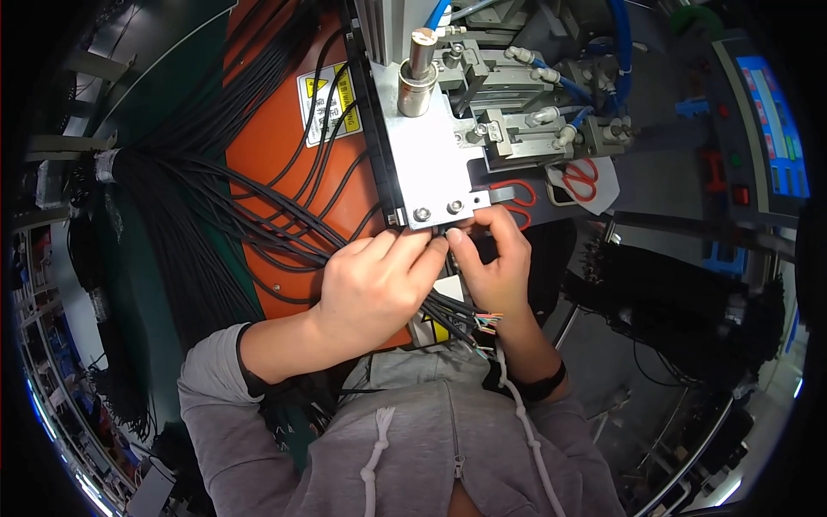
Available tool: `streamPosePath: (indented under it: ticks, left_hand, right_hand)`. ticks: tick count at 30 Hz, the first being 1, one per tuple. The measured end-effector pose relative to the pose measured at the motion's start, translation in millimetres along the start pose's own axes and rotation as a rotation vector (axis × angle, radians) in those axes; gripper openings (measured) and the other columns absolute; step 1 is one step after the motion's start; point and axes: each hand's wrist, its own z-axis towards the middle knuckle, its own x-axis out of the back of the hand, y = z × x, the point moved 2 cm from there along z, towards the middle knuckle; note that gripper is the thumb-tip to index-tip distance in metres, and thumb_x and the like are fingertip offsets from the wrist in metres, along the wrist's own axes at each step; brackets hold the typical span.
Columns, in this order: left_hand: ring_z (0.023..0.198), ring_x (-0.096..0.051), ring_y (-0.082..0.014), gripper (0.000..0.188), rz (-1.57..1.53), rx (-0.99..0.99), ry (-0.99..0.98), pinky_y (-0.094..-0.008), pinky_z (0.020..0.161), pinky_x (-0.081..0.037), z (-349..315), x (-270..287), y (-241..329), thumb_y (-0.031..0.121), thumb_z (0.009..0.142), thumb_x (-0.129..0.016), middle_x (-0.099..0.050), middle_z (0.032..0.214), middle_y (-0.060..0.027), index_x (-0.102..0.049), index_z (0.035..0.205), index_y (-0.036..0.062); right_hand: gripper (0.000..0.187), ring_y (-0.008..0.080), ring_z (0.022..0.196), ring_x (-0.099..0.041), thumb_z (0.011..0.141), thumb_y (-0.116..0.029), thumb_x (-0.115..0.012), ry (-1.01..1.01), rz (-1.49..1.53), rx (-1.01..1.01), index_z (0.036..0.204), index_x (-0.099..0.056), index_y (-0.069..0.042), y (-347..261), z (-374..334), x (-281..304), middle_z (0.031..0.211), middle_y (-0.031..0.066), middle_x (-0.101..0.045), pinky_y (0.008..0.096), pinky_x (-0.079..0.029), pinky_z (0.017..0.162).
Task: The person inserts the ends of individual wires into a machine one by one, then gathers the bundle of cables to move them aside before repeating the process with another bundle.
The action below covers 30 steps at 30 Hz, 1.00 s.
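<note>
My left hand [372, 277] is closed, its fingertips at the front edge of a bright metal plate [428, 159] on a fixture. My right hand [500, 265] meets it there, thumb and forefinger pinched on a short dark piece of black cable [442, 231]. The plate and fingers hide most of that piece. Below the hands hangs a bunch of black cables [452, 303], whose stripped ends show thin coloured wires [487, 321]. More black cables [293, 211] run from the left toward my left hand, over an orange surface [250, 164].
Behind the plate stand pneumatic cylinders [517, 77] with blue hoses [622, 52]. Red-handled scissors [579, 179] lie to their right. A control panel with a lit screen [775, 129] is at the far right. Thick black cable bundles [680, 302] hang at the right; a warning label [332, 103] is on the orange surface.
</note>
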Motion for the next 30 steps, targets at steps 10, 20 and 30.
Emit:
streamPosePath:
  ticks: [10, 20, 30]
  left_hand:
    - [0.065, -0.06, -0.0129, 0.022, 0.179, 0.165, -0.239, -0.0252, 0.053, -0.045, -10, 9, 10, 0.009, 0.074, -0.068, -0.054, 0.076, -0.0009, -0.068, 0.096, 0.0044]
    - [0.061, -0.06, -0.0166, 0.023, -0.197, -0.156, 0.211, -0.0267, 0.052, -0.046, 10, 23, 0, 0.014, 0.074, -0.072, -0.064, 0.085, -0.0074, -0.07, 0.092, -0.0001]
    - [0.057, -0.059, -0.0181, 0.022, -0.351, -0.065, 0.195, -0.029, 0.046, -0.045, 2, 20, -2, 0.005, 0.069, -0.075, -0.06, 0.074, -0.0081, -0.067, 0.088, -0.004]
  right_hand:
    - [0.008, 0.0182, 0.073, -0.06, 0.078, 0.001, -0.07, -0.152, 0.177, 0.326, 0.084, -0.064, 0.0, 1, 6, 25, 0.081, 0.008, -0.065, 0.0284, -0.047, 0.067]
    - [0.018, 0.021, 0.072, -0.064, 0.068, 0.0, -0.081, -0.175, 0.249, 0.329, 0.082, -0.07, -0.002, -29, 2, 39, 0.084, 0.0085, -0.068, 0.0296, -0.051, 0.067]
    - [0.021, 0.021, 0.072, -0.059, 0.07, 0.001, -0.08, -0.028, 0.305, 0.432, 0.083, -0.065, 0.0, -36, 4, 18, 0.08, 0.0093, -0.064, 0.0306, -0.047, 0.066]
